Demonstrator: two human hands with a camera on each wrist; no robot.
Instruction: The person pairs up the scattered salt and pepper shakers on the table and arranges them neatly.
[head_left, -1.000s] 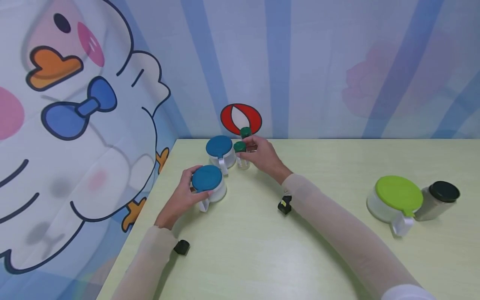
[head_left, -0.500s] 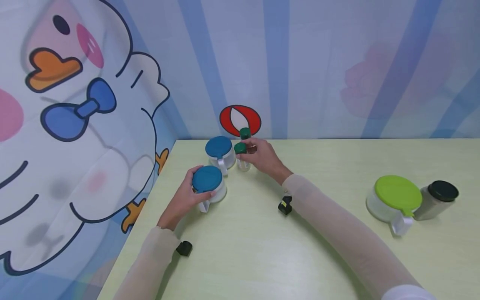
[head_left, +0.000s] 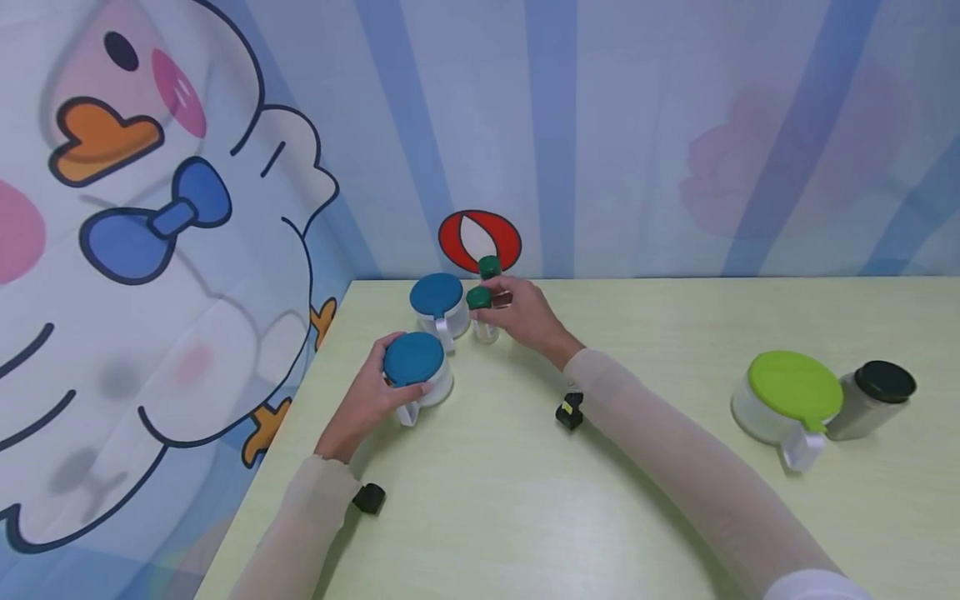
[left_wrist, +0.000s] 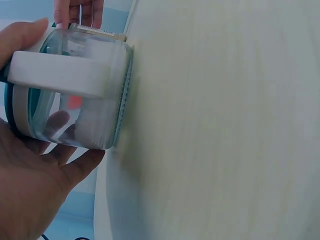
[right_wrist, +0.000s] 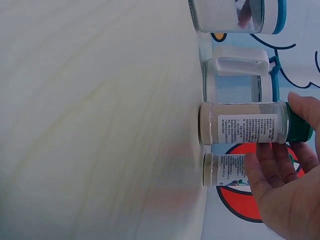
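left hand (head_left: 369,393) grips a squat glassy jar (head_left: 415,360); right hand (head_left: 527,318) pinches a cylindrical bottle (right_wrist: 245,123).

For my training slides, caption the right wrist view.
The right hand grips a green-capped jar, with a second labelled jar and two blue-lidded containers close by.

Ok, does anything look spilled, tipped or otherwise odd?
No, nothing stands out. The near blue jar, far blue jar, near bottle, far bottle and green jar are upright, lids on. No spill shows on the table. The black-lidded jar seems to lean, probably just the camera angle.
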